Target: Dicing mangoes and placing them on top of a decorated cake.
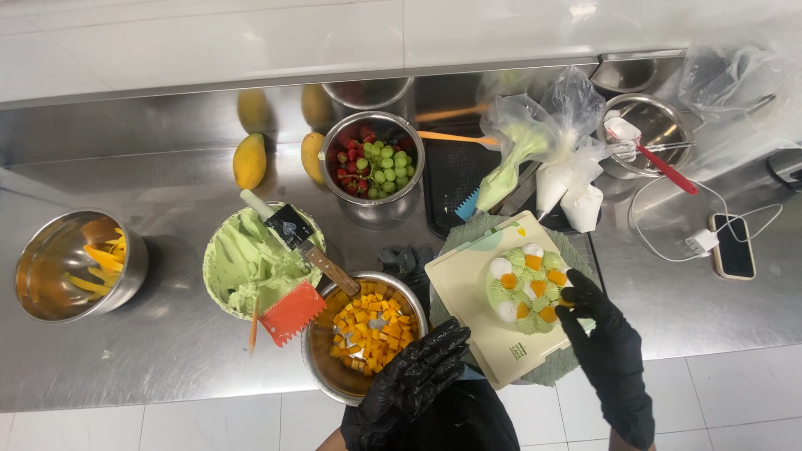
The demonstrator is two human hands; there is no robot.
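Steel counter (167, 351), round cake (528, 290) flat, right hand (608, 351) beside

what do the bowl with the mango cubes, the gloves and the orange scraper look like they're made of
The bowl looks like polished steel: a mirror-like wall with reflections. The gloves on the left hand and right hand seem thin black nitrile or latex, glossy and wrinkled. The scraper is likely matte plastic, flat with moulded teeth.
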